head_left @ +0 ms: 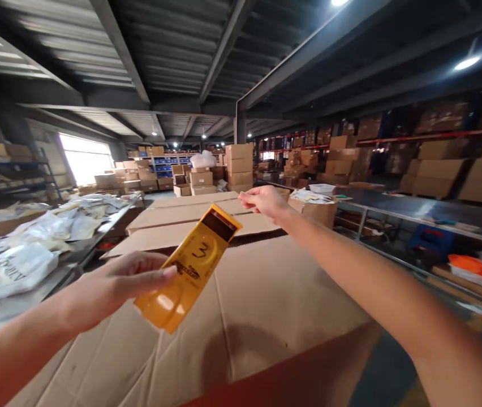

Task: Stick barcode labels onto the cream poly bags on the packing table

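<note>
My left hand (pixel 126 280) holds a flat yellow plastic packet (pixel 190 265) with a dark band at its top end and a handwritten mark on it, tilted up to the right. It hangs above a large flattened cardboard sheet (pixel 266 305). My right hand (pixel 262 202) is stretched out far ahead over the stacked cardboard (pixel 181 217), fingers pinched together; whether anything is between them I cannot tell.
A metal table (pixel 54 277) at the left carries white plastic bags (pixel 20 260). A conveyor-like bench (pixel 414 215) runs along the right with an open box (pixel 317 209) near its end. Stacked cartons (pixel 239 167) and shelving fill the background.
</note>
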Tool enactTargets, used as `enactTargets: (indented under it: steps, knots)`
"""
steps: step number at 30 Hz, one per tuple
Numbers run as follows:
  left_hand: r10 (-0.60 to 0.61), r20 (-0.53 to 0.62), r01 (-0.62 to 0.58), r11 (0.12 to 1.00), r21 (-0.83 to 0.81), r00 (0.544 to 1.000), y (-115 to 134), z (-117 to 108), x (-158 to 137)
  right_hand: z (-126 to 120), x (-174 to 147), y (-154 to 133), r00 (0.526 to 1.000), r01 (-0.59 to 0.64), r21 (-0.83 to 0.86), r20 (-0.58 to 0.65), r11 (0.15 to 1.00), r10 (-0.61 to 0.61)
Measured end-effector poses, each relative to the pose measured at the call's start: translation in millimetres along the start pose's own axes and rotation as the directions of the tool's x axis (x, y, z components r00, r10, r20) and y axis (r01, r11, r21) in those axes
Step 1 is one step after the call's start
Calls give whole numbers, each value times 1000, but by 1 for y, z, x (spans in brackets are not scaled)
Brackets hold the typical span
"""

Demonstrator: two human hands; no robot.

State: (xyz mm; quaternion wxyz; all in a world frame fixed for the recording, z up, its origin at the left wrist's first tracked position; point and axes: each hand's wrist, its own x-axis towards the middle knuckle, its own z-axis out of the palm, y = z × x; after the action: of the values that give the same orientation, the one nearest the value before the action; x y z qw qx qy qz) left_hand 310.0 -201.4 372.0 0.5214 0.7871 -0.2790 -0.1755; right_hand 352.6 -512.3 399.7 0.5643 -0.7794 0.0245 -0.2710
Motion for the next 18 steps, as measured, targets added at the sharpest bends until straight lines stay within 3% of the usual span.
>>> enactTargets:
  steps: [2,6,10,13,15,18]
  knots:
    - [-13,-13,13,1000,-8,1000,6,18,15,-9,29,7,999,13,15,50,1000,-14]
    - [-102,-276,51,981,-186,956,22,42,51,-11,86,12,985,103,-55,141,993,-95]
    - [-136,-408,27,965,-262,903,28,56,69,21,140,5,963,171,-151,236,974,-132]
    - [-220,-524,53,948,-314,822,19,60,61,49,178,5,963,199,-206,224,958,-152]
    - [-310,-551,69,908,-414,775,10,60,49,65,197,15,961,230,-263,211,937,-177]
    - [-369,-568,28,854,-519,735,1,59,41,88,209,42,933,304,-330,293,894,-209]
